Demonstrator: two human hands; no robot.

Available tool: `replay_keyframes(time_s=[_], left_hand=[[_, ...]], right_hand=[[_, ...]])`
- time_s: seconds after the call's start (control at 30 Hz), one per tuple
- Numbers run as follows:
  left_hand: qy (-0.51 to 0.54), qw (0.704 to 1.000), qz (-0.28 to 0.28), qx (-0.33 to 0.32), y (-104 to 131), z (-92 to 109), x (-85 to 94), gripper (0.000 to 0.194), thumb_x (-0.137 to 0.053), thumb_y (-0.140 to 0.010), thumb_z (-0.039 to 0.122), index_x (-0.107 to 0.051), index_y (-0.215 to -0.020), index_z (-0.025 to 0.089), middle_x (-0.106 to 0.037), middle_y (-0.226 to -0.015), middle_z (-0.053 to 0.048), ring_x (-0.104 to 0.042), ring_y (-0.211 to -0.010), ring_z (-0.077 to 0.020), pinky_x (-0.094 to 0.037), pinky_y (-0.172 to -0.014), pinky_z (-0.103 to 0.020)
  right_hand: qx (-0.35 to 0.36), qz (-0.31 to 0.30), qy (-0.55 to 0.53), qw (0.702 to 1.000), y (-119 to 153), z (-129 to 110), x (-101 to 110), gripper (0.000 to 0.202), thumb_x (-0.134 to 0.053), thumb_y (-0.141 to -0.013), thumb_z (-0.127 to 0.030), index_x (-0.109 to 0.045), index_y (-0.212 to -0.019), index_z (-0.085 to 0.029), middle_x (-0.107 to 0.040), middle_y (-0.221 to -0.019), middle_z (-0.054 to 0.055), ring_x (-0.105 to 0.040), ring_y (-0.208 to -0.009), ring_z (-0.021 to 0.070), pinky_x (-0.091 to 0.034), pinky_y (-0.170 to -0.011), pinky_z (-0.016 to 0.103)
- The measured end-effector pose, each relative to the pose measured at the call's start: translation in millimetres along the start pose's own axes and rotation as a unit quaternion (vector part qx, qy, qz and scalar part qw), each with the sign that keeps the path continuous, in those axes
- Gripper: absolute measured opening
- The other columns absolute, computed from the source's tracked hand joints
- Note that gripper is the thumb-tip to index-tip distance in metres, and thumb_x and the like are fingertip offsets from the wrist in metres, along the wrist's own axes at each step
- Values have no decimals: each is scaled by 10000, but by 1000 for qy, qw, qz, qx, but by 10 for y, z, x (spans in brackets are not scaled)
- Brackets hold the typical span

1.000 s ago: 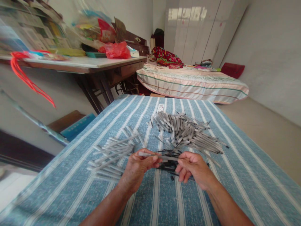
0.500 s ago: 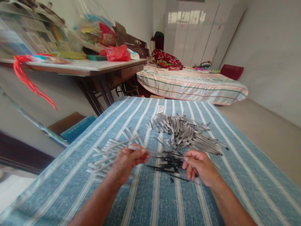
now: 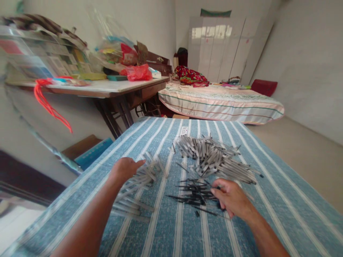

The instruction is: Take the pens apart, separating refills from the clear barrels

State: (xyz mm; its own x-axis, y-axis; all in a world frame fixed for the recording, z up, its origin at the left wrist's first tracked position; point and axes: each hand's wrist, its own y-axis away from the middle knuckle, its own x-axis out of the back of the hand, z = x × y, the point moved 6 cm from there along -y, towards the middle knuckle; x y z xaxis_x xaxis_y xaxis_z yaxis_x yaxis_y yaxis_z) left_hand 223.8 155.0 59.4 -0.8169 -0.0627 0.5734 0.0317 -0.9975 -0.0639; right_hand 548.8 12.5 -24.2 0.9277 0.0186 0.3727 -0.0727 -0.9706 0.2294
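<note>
My left hand [image 3: 125, 169] is over the far left edge of a loose pile of clear pen barrels [image 3: 136, 184]. One digit stretches out to the right; the other fingers are mostly hidden, and no barrel shows in the hand. At the right end of a heap of black pen refills [image 3: 195, 192], my right hand [image 3: 229, 198] is closed in a pinch. A dark, thin piece, looking like a refill, shows at its fingertips. Behind the refills lies a large heap of greyish pens [image 3: 211, 153] with dark ends.
A blue striped cloth [image 3: 187, 235] covers the table. A small black piece [image 3: 197, 213] lies in front of the refills. To the left stands a side table [image 3: 107, 87] with bags and red cords [image 3: 50, 103]. Beyond is a bed [image 3: 222, 101] before a white wardrobe [image 3: 214, 50].
My left hand has moved left from the middle to the barrel pile, and the barrel it held no longer shows in it. My right hand has drawn slightly right and lower. The view has tilted up.
</note>
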Motion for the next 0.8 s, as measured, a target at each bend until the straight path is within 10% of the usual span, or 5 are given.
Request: replay_keyframes(time_s=[0.13,0.43,0.63,0.8], left_hand=[[-96,986,30,-130,-38,316,-233,221,-640,-721,243,-562,-541,139,-402,-415,75,-389,-387,-58,-192,-424,-158],[-251,874,-117,-399,1,1003,-1778,265,-487,-690,3,-637,-804,190,-574,-1017,-84,-502,-958,-230,-395,-815,-334],[-299,808,-135,-490,27,1068,-1839,224,-425,-800,63,-614,-887,146,-525,-1122,-126,-432,-1072,-248,-353,-904,-397],[-302,755,-117,-570,611,1195,-1645,254,-361,-887,181,-543,-1062,193,-547,-920,-76,-465,-960,-213,-367,-871,-397]], right_hand=[[9,30,11,999,-11,-25,18,192,-503,-767,-375,-565,-737,-196,-503,-409,-68,-388,-210,65,-214,-253,148],[38,74,1,997,-22,-75,-7,225,-468,-788,-361,-520,-644,-196,-496,-442,-52,-416,-248,77,-251,-279,170],[47,104,-25,993,-18,-93,58,239,-476,-793,-384,-533,-679,-182,-491,-452,-51,-421,-262,73,-280,-293,169],[105,103,-75,986,91,-283,56,282,-490,-807,-432,-553,-757,-162,-516,-511,-39,-457,-309,69,-317,-322,164]])
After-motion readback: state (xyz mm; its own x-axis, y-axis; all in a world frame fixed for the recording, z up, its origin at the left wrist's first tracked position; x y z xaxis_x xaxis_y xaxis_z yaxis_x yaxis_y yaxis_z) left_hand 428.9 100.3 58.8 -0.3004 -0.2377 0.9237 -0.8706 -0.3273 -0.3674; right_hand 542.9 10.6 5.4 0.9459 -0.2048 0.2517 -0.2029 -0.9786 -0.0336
